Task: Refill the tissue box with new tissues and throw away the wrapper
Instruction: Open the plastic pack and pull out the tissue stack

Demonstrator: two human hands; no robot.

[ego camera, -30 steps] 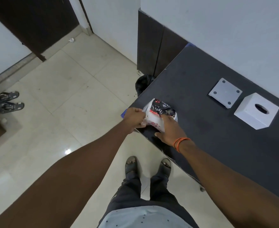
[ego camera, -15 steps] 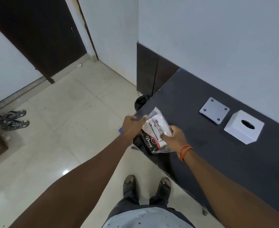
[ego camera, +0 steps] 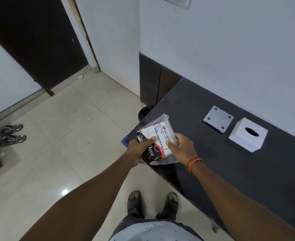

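Hands grip a sealed pack above the near corner of the long dark matte table (ego camera: 212, 153), which runs along the white wall. On it, well apart from the pack, sit the white cube-shaped tissue box (ego camera: 248, 134) with its oval slot and, just beside that, the flat grey square base plate (ego camera: 218, 120) with four round pads. The clear plastic tissue pack (ego camera: 156, 141), printed black, red and white, is held off the surface, the left hand (ego camera: 137, 150) closed around its lower left edge and the right hand (ego camera: 182, 146) pinching its right side. Risk now lies in the opening: a hard tear could split the slippery wrapper and spill tissues onto the tiled floor, since the pack hangs right at the table's edge.
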